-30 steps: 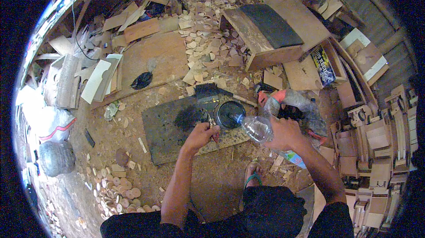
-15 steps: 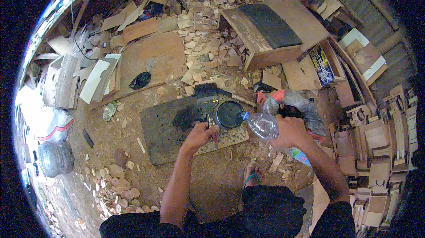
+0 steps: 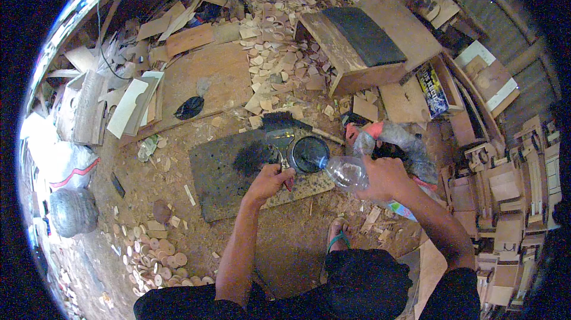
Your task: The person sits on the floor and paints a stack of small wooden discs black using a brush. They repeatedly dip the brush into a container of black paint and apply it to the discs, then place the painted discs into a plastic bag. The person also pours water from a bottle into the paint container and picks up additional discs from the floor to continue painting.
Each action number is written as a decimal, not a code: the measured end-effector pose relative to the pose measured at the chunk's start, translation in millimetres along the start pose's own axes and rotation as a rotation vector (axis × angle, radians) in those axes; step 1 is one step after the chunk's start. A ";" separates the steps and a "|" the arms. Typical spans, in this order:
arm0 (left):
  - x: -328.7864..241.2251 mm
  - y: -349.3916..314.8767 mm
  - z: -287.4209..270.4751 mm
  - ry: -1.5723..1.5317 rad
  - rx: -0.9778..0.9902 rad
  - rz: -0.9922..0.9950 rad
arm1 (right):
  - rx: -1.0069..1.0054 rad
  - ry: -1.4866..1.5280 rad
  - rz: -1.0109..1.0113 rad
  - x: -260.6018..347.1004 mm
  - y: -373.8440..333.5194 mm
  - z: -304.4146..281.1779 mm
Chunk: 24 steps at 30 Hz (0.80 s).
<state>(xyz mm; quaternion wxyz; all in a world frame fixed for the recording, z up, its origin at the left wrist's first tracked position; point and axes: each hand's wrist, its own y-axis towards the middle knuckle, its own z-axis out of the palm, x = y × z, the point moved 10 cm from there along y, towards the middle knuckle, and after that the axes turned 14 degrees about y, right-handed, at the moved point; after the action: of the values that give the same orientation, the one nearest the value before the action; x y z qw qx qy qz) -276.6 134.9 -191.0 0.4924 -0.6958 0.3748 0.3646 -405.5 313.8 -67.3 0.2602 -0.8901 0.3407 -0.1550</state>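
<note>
My right hand [image 3: 386,178] is wrapped round a clear plastic bottle [image 3: 347,173], tipped toward the left. Its blue neck overlaps the right rim of a round black bowl [image 3: 306,151]; I cannot tell whether liquid flows. Left of the bowl, my left hand [image 3: 270,184] is closed on a small tool with a red handle and a metal-looking front, whose kind I cannot make out. The bowl stands on a dark, stained board [image 3: 219,171] on the ground. Behind it lies a black-bristled brush [image 3: 278,120] with a wooden handle.
A low wooden bench [image 3: 380,34] with a black pad stands at the back right. Wood offcuts [image 3: 285,61] lie heaped beyond the board, and small wooden discs [image 3: 157,257] at the lower left. Grey bundled plastic [image 3: 410,144] sits beside my right hand. Wooden pieces [image 3: 505,183] are stacked far right.
The bottle's neck has moved slightly left and down, over the bowl's rim. The bowl sits a little further right. My left hand has barely moved.
</note>
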 end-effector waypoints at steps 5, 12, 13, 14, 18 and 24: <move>3.7 1.1 -1.8 0.067 -0.021 -0.022 | 0.018 0.025 0.049 -10.6 -4.5 2.7; 2.8 2.7 1.5 -0.008 0.004 0.008 | 0.020 -0.010 0.060 -18.9 2.2 2.7; 2.9 2.7 1.0 -0.002 -0.001 0.010 | 0.020 -0.011 0.055 -18.6 3.8 3.1; 2.7 2.9 -0.2 0.034 -0.014 0.015 | 0.019 -0.018 0.051 -18.2 5.2 3.3; 4.7 4.2 1.6 0.055 0.012 0.024 | -0.049 -0.021 0.023 -13.3 6.3 -2.8; 5.8 3.4 0.5 0.054 0.009 0.007 | -0.077 0.092 0.070 -18.5 0.0 -0.4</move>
<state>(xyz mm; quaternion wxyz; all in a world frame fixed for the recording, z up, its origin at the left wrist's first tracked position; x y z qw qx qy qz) -277.1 133.6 -197.6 0.4841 -0.7016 0.3920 0.3459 -418.9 326.3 -68.8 0.2151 -0.8789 0.3888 -0.1733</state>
